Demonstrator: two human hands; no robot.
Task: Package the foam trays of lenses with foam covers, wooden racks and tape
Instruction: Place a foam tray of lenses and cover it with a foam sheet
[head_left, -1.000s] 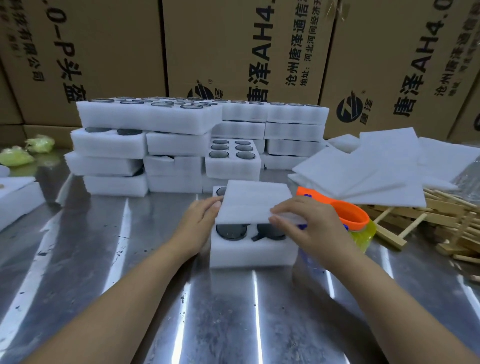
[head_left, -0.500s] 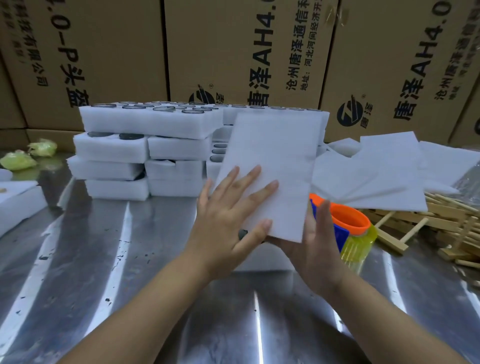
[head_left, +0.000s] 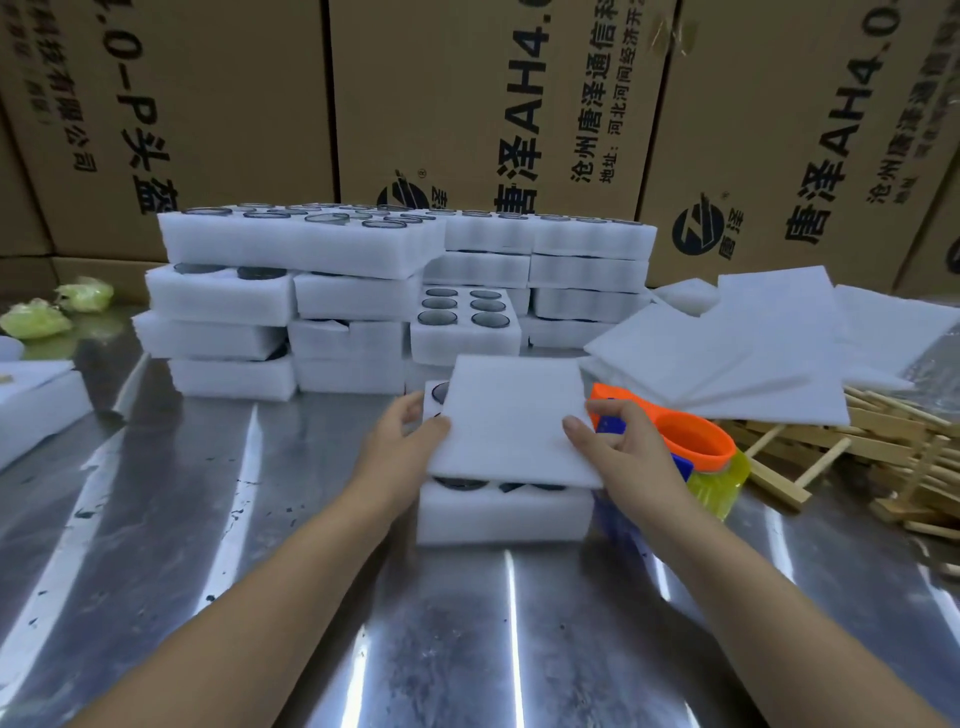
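Where the foam cover sits: a flat white foam cover (head_left: 511, 421) is held just above a foam tray (head_left: 504, 512), hiding most of its top.
Foam tray: a thick white block on the steel worktop (head_left: 249, 519), straight ahead.
Tray contents: dark round lenses (head_left: 461, 483) sit in pockets. Two show under the cover's near edge and part of another at the far left corner.
Left hand: the left hand (head_left: 400, 447) holds the cover's left edge with its thumb against that edge. I cannot tell how the other fingers lie.
Right hand: the right hand (head_left: 623, 452) pinches the cover's right edge, thumb on top and fingers curled at the side.
Stacked trays: more foam trays (head_left: 311, 249) are piled behind, with lens rims showing in the upper ones.
Small tray: a six-pocket tray (head_left: 465, 327) in the pile has a lens in every pocket.
Spare covers: loose foam sheets (head_left: 753, 353) fan out to the right.
Wooden racks: pale wooden racks (head_left: 893, 457) lie heaped at the far right.
Tape dispenser: an orange and blue tape dispenser (head_left: 696, 436) is just beside the right hand.
Backdrop: printed cardboard boxes (head_left: 467, 104) form a wall behind.
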